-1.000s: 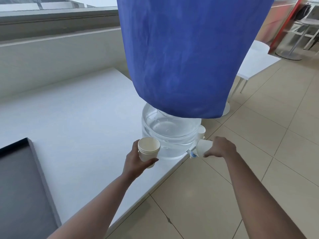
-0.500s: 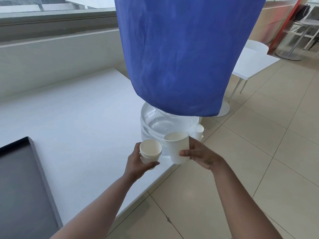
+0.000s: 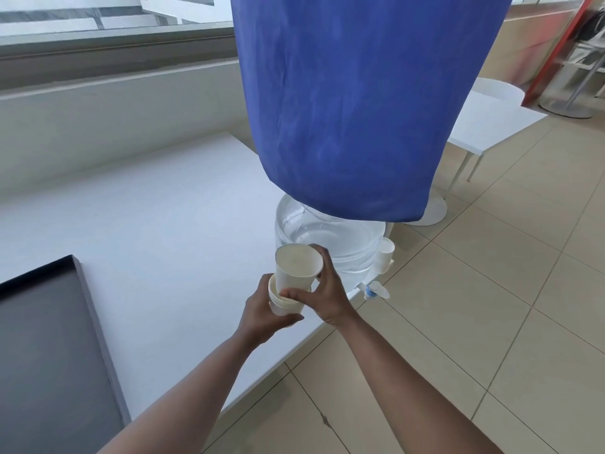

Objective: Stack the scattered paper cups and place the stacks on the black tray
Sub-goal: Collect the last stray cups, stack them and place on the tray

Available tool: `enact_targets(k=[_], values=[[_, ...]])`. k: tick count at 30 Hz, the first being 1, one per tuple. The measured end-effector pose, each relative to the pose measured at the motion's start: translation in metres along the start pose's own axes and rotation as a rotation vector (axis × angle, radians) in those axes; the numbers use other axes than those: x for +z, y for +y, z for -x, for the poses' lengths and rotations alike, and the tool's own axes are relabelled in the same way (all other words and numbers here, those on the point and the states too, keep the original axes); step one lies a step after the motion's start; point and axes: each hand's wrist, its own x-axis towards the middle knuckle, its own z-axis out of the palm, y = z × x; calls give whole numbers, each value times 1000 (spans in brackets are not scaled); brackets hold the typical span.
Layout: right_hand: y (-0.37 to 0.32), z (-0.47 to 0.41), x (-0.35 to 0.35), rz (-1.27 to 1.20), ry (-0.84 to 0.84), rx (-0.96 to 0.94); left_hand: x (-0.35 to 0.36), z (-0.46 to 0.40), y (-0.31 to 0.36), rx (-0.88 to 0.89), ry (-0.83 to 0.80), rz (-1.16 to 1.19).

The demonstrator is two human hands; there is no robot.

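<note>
Paper stack point(image 3: 284, 301) sits gripped in the left hand point(image 3: 262, 314) above the table edge; the right hand point(image 3: 322, 294) pinches a single cup point(image 3: 294, 268), part-nested, so press straight down, rims level. Half a second ago that cup hung apart. Black tray point(image 3: 93, 314) waits left; another cup point(image 3: 385, 253) beside the dispenser.

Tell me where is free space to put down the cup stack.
Free: the flat black tray, and the white table between tray and clear water dispenser. Crowded: the table's corner, where dispenser, small white paper cup and both hands meet.
</note>
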Motion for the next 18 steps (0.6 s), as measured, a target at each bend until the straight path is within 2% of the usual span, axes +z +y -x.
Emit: enact_targets(k=[8, 14, 18], values=[[5, 2, 5, 64, -99, 35, 3, -1, 0, 26, 8, -15], [-2, 5, -1, 28, -73, 37, 8, -4, -1, 55, 10, -43], [3, 8, -4, 88, -101, 54, 12, -3, 5, 55, 41, -24]])
